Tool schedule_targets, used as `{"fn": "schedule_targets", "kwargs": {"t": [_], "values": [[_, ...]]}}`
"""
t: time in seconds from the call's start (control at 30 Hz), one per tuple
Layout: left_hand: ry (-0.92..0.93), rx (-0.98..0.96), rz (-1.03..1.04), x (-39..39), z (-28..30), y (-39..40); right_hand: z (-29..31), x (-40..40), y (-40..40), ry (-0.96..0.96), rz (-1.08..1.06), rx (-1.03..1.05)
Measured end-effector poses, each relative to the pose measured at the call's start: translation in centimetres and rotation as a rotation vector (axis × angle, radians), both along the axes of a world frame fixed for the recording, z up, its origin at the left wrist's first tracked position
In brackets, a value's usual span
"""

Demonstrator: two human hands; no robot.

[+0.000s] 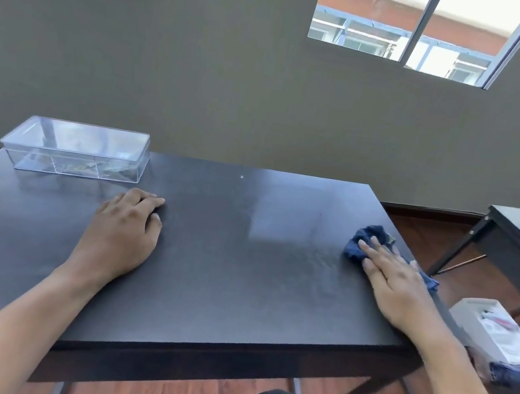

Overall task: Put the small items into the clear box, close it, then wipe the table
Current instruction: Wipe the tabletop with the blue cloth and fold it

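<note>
Left hand [127,232] flat, fingers loosely curled, empty, bracing on dark rectangular wooden table [203,273]; right hand [399,287] open-palmed presses crumpled blue cloth [365,241] at table's right edge (wiping); closed clear plastic box [76,148] at far-left corner.
</note>
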State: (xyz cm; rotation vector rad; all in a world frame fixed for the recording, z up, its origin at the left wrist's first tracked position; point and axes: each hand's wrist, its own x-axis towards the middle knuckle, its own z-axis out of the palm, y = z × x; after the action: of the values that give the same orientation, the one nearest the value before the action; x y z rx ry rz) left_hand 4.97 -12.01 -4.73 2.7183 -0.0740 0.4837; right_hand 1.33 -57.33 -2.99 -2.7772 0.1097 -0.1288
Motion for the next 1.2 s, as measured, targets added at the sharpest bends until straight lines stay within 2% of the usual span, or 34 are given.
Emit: {"fn": "schedule_targets", "kwargs": {"t": [0.13,0.27,0.4,0.57,0.7,0.87,1.03,1.2], "values": [[0.02,-0.011,0.018,0.0,0.0,-0.2,0.2,7.2,2.1,0.065,-0.114,-0.073],[0.011,-0.012,0.009,-0.1,0.1,-0.1,0.5,9.2,11.8,0.088,0.067,-0.062],[0.016,-0.018,-0.015,-0.1,0.3,0.4,0.1,2.9,18.8,0.029,0.354,-0.042],[0.004,0.015,-0.004,0.0,0.1,0.2,0.5,-6.0,14.3,-0.003,0.581,-0.021],[-0.011,0.029,0.0,0.1,-0.2,-0.1,1.5,-3.9,8.9,0.005,0.523,-0.064],[-0.012,0.036,0.006,0.0,-0.4,-0.1,0.3,6.6,7.7,0.004,0.275,-0.071],[0.0,0.024,0.009,0.0,-0.1,-0.2,0.8,15.6,15.2,0.091,0.159,-0.057],[0.009,0.009,0.01,-0.2,0.1,0.0,0.1,13.7,23.6,0.05,0.338,-0.11]]}}
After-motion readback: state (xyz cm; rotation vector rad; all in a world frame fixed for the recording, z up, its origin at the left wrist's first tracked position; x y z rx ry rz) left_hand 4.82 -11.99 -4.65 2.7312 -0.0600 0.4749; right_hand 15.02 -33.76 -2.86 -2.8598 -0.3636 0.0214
